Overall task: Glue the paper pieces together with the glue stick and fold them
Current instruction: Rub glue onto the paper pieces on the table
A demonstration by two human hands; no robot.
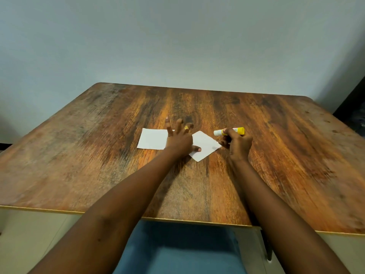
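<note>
Two white paper squares lie side by side in the middle of the wooden table (98, 155). The left square (152, 139) lies flat and straight. The right square (206, 146) is turned like a diamond. My left hand (180, 139) hovers between them with its fingers spread, and its thumb rests on the right square's near-left edge. My right hand (236, 142) sits just right of that square, closed around a yellow glue stick (230, 131) with a white cap that points left.
The table's far edge meets a pale wall (177, 46). A dark object (353, 107) stands at the right beyond the table. Blue fabric (177, 248) shows below the near edge.
</note>
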